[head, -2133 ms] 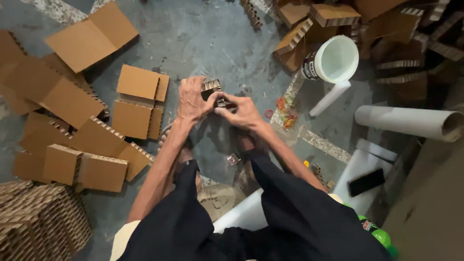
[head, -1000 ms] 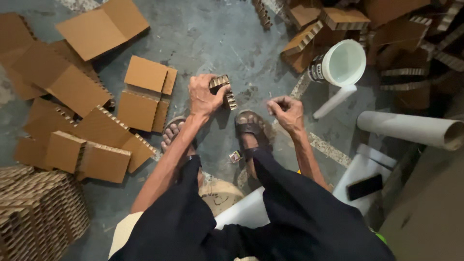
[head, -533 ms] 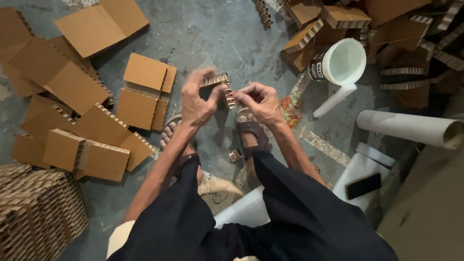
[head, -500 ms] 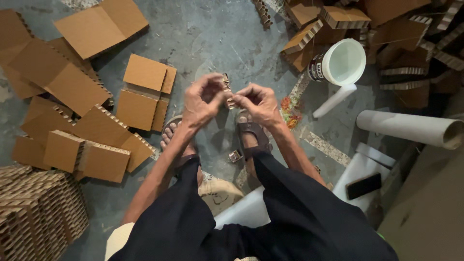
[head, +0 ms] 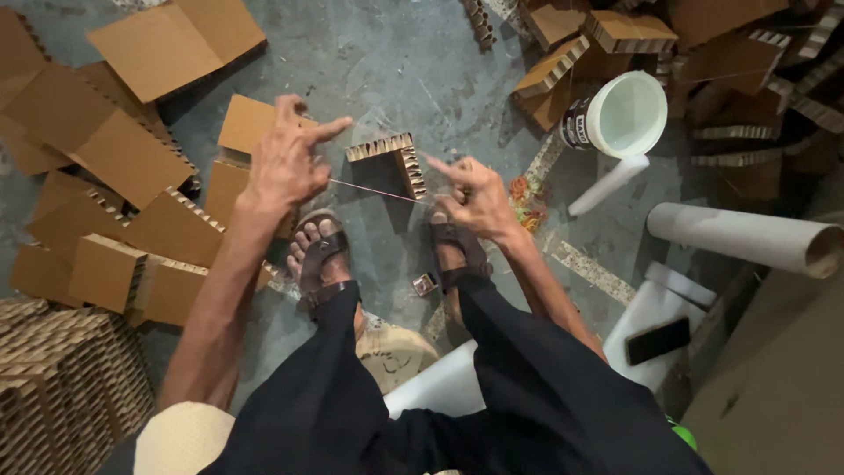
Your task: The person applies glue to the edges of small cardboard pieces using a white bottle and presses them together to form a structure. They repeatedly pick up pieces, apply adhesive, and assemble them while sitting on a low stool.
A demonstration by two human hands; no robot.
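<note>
My left hand (head: 288,158) and my right hand (head: 473,195) are held apart above my sandalled feet, each pinching one end of a thin string (head: 378,191) stretched taut between them. Behind the string, a small folded piece of honeycomb cardboard (head: 389,162) shows on or just above the grey concrete floor (head: 387,62); I cannot tell whether the string touches it. My dark trousers fill the lower part of the view.
Several flat cardboard pieces (head: 132,167) lie at the left, a honeycomb stack (head: 61,387) at lower left. A white bucket (head: 620,114), white tube (head: 607,185), large cardboard tube (head: 747,237), cardboard offcuts (head: 615,35) and a black phone (head: 658,339) lie right.
My hands were close together around the small cardboard piece; now they have drawn apart, the left hand moving left, and the string is pulled tight between them.
</note>
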